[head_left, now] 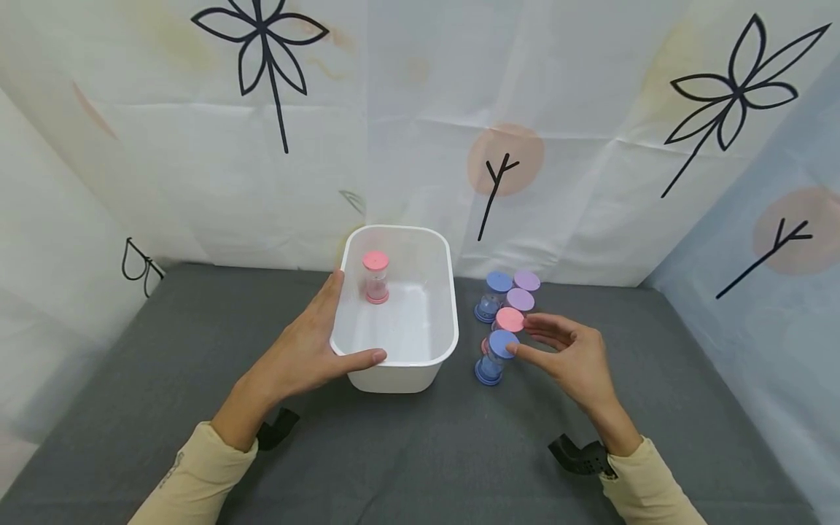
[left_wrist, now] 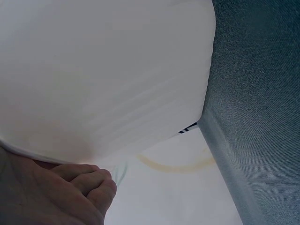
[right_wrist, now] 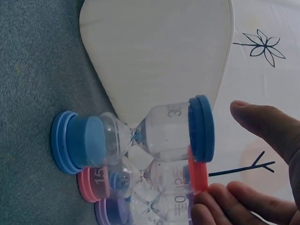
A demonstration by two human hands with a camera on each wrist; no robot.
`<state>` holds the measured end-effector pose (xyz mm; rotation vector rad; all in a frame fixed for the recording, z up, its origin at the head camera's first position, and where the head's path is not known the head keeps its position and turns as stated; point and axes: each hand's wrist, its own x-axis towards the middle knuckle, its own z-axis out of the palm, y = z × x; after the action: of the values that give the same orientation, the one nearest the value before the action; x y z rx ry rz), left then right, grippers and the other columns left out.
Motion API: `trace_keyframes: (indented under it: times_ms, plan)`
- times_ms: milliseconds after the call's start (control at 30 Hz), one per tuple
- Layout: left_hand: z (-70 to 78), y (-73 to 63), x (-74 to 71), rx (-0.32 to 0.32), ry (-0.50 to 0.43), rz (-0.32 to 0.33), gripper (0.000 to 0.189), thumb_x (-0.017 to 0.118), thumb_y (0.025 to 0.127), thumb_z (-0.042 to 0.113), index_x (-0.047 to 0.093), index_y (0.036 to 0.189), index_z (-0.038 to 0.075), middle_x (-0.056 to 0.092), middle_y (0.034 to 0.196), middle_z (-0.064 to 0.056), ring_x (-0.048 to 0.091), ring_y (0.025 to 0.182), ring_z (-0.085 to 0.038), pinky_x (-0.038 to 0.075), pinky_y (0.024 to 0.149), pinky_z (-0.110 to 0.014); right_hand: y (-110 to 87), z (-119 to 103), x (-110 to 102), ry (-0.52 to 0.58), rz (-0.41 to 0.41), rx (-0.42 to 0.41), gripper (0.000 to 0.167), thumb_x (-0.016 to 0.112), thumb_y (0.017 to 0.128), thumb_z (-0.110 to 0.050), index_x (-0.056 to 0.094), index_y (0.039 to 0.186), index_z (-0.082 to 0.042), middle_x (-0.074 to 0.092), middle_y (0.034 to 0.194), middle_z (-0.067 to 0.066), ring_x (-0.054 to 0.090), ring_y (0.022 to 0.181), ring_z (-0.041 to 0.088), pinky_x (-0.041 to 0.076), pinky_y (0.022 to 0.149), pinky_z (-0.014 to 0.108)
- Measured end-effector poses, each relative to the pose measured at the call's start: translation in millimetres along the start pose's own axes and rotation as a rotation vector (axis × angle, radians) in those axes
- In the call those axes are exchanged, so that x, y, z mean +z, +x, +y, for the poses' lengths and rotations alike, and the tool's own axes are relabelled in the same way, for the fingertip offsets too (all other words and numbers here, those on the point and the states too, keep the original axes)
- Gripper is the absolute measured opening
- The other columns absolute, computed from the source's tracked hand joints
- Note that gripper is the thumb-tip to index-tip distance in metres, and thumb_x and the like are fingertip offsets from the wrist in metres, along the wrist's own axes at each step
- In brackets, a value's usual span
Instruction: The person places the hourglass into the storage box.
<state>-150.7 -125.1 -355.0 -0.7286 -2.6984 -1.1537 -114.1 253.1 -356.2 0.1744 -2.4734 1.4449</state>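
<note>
My left hand (head_left: 305, 350) holds the near left corner of a white plastic bin (head_left: 394, 375), fingers along the left side and thumb over the front rim. One sand timer with pink caps (head_left: 376, 277) stands inside the bin. To the bin's right, my right hand (head_left: 571, 357) is at a cluster of upright sand timers, thumb and fingers spread apart. The front timer has blue caps (right_wrist: 201, 129); in the right wrist view the thumb is apart from its top. Fingertips lie right at the top of the pink timer (right_wrist: 198, 176) behind it.
Behind these stand another blue timer (head_left: 495, 288) and two purple ones, a nearer purple timer (head_left: 520, 299) and a farther purple timer (head_left: 527, 281). Dark grey cloth (head_left: 407, 459) covers the table. A patterned white curtain (head_left: 407, 146) hangs at the back and sides.
</note>
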Motion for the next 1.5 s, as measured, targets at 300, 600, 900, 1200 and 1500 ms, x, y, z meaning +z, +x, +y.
trace_keyframes:
  times_ms: [300,600,900,1200,1500]
  plan:
    - [0.6,0.3,-0.3,0.0,0.005,-0.006,0.122,0.079,0.077,0.065,0.005,0.164,0.023,0.02,0.165,0.0,0.041,0.135,-0.022,0.044,0.101,-0.05,-3.0,-1.3,1.8,-0.137,-0.005,0.057,0.051,0.094,0.073,-0.021,0.073,0.114,0.001,0.074,0.107,0.015,0.072,0.095,0.016,0.054,0.083,0.02]
    - [0.8,1.0,-1.6,0.01,0.01,-0.013,0.12,0.078,0.079,0.064,0.002,0.164,0.026,0.019,0.165,0.001,0.042,0.133,-0.024,0.044,0.1,-0.051,-5.9,-1.3,14.1,-0.176,-0.026,0.142,0.064,0.095,0.071,-0.033,0.07,0.119,0.002,0.074,0.11,0.014,0.073,0.099,0.029,0.056,0.086,0.039]
    - [1.2,2.3,-1.1,-0.001,-0.003,-0.014,0.119,0.081,0.076,0.064,0.007,0.163,0.029,0.024,0.162,0.005,0.046,0.128,-0.024,0.047,0.095,-0.047,-9.1,-2.6,26.7,-0.243,0.032,0.177,0.071,0.095,0.068,-0.041,0.071,0.121,-0.001,0.073,0.111,0.014,0.073,0.098,0.027,0.057,0.084,0.043]
    - [-0.3,0.6,-1.2,-0.021,-0.003,-0.013,0.12,0.079,0.077,0.065,0.005,0.163,0.029,0.023,0.163,0.002,0.045,0.13,-0.023,0.046,0.096,-0.048,-9.1,-4.4,31.7,-0.218,0.019,0.154,0.059,0.091,0.077,-0.033,0.072,0.121,0.001,0.073,0.11,0.019,0.073,0.098,0.03,0.057,0.084,0.046]
    - [-0.6,1.3,-0.5,-0.025,-0.005,-0.018,0.119,0.079,0.075,0.067,0.005,0.163,0.033,0.024,0.162,0.003,0.047,0.128,-0.025,0.048,0.093,-0.047,-8.1,-3.8,25.2,-0.184,-0.031,0.124,0.049,0.09,0.078,-0.023,0.074,0.117,0.003,0.074,0.106,0.018,0.074,0.095,0.028,0.059,0.079,0.036]
